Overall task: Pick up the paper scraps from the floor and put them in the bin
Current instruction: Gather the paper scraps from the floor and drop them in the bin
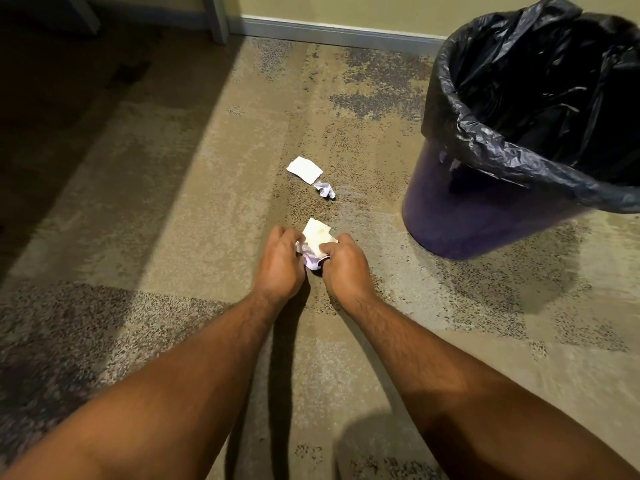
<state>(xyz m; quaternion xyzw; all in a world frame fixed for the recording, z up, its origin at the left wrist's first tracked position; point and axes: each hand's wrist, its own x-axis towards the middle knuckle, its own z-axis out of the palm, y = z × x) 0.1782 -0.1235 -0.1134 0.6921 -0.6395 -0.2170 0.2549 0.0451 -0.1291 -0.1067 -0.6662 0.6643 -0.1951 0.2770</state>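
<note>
My left hand (pixel 280 261) and my right hand (pixel 343 266) are close together low over the carpet, both gripping a bundle of white paper scraps (pixel 317 237) between them. Beyond my hands a flat white scrap (pixel 304 169) lies on the carpet, and a small crumpled scrap (pixel 325 190) sits right beside it. The purple bin (pixel 485 216), lined with a black bag (pixel 540 98), stands open at the right, an arm's reach from my hands.
Patterned beige and grey carpet (pixel 173 237) covers the floor. A grey baseboard (pixel 329 32) runs along the far wall. A dark shadowed area with a furniture leg (pixel 216 15) fills the upper left.
</note>
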